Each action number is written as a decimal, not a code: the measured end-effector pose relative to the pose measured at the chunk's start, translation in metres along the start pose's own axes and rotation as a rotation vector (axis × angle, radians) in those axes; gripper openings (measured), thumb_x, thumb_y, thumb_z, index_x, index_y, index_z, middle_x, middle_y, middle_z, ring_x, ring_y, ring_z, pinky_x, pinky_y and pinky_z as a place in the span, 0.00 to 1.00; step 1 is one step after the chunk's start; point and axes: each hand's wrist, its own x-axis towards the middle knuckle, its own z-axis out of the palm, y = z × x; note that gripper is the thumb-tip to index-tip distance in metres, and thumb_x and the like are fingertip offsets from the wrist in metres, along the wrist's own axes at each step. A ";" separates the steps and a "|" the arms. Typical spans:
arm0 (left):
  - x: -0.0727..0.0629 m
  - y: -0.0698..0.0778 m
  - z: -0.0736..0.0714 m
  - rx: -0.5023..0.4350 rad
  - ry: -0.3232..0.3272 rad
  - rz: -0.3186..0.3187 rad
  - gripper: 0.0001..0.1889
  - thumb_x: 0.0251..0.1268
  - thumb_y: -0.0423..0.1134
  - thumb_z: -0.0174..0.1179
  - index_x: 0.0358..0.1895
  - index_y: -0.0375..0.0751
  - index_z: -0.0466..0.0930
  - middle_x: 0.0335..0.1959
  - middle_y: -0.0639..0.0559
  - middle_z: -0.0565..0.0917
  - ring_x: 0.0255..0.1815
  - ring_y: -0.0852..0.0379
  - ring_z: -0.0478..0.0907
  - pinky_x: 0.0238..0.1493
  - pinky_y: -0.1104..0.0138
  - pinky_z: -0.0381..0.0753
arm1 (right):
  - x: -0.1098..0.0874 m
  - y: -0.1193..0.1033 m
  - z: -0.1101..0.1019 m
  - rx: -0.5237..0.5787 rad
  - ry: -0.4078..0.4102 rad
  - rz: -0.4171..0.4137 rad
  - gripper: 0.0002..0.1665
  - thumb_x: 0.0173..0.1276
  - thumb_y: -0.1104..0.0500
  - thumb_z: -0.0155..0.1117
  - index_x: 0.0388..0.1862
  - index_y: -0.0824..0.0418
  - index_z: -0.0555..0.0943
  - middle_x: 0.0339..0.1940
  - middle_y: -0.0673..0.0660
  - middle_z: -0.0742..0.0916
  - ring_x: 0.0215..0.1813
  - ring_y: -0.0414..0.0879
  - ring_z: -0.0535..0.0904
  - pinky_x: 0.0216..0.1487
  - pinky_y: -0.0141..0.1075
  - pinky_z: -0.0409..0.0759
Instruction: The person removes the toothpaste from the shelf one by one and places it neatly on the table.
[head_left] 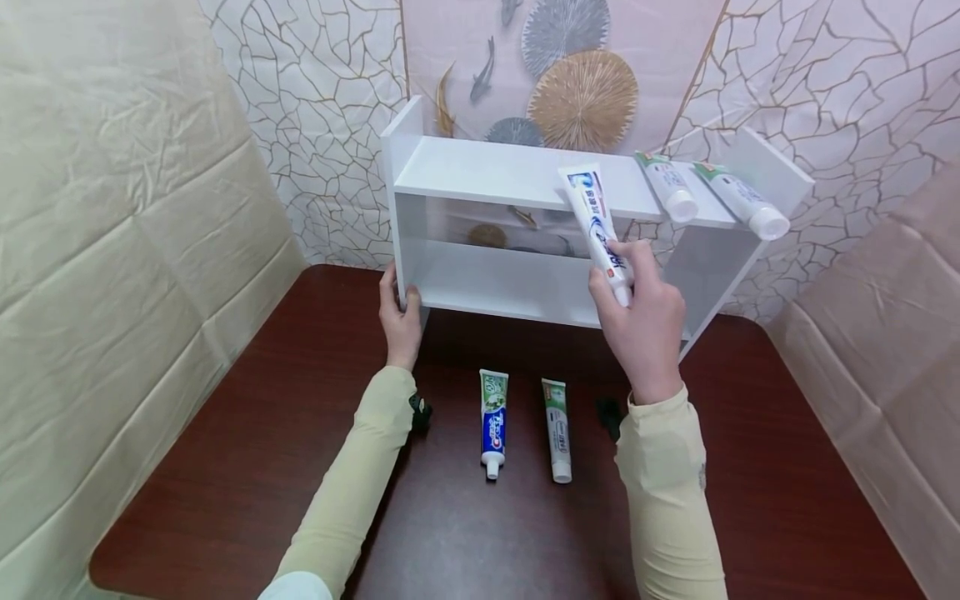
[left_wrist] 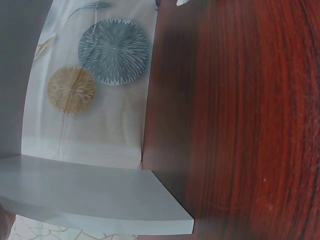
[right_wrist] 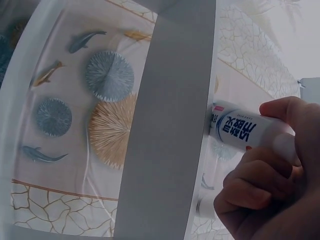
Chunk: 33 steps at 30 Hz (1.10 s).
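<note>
I have the right hand [head_left: 647,321] clamped on a white tube [head_left: 588,208], thumb and fingers pinching it near the cap, its flat end pointing up and away in front of the top board of a white shelf [head_left: 480,167]; I can't tell from my views whether the tube touches the board. My left hand [head_left: 401,321] grips the shelf's left side panel low down, thumb at the front edge and fingers outside; the left wrist view gives me only a sliver of it. On the top board, toward the right end, I see an inner green-and-white tube [head_left: 665,183] and an outer green-and-white tube [head_left: 738,197], apart, both caps jutting past the front edge. Below, on the dark red table [head_left: 247,467], a blue-and-green tube [head_left: 493,417] and a grey-and-green tube [head_left: 558,429] lie near each other, caps toward me.
</note>
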 end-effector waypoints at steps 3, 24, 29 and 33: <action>0.000 -0.001 0.001 0.002 0.000 -0.008 0.26 0.72 0.30 0.45 0.72 0.38 0.60 0.65 0.35 0.70 0.59 0.43 0.71 0.56 0.57 0.71 | -0.004 0.003 -0.003 0.010 -0.019 0.000 0.18 0.67 0.56 0.60 0.54 0.60 0.78 0.22 0.64 0.83 0.16 0.50 0.67 0.19 0.34 0.62; -0.002 0.001 0.000 0.011 -0.006 -0.030 0.26 0.72 0.30 0.45 0.72 0.38 0.60 0.66 0.35 0.70 0.62 0.40 0.70 0.59 0.51 0.70 | -0.032 0.021 -0.011 0.052 -0.008 -0.019 0.20 0.67 0.59 0.62 0.58 0.57 0.79 0.32 0.63 0.86 0.22 0.47 0.65 0.23 0.29 0.59; -0.002 0.000 0.000 0.004 0.000 -0.013 0.26 0.71 0.30 0.45 0.72 0.38 0.60 0.65 0.34 0.71 0.61 0.40 0.71 0.58 0.52 0.71 | -0.037 0.025 -0.009 0.090 0.009 -0.045 0.20 0.67 0.61 0.61 0.59 0.57 0.79 0.31 0.63 0.84 0.25 0.44 0.64 0.27 0.29 0.59; 0.000 0.001 0.000 0.004 -0.009 -0.011 0.26 0.71 0.30 0.45 0.72 0.38 0.60 0.65 0.35 0.70 0.60 0.41 0.71 0.57 0.54 0.72 | -0.042 0.029 -0.009 0.107 0.011 -0.055 0.21 0.68 0.62 0.60 0.60 0.57 0.78 0.30 0.63 0.82 0.27 0.43 0.65 0.29 0.29 0.60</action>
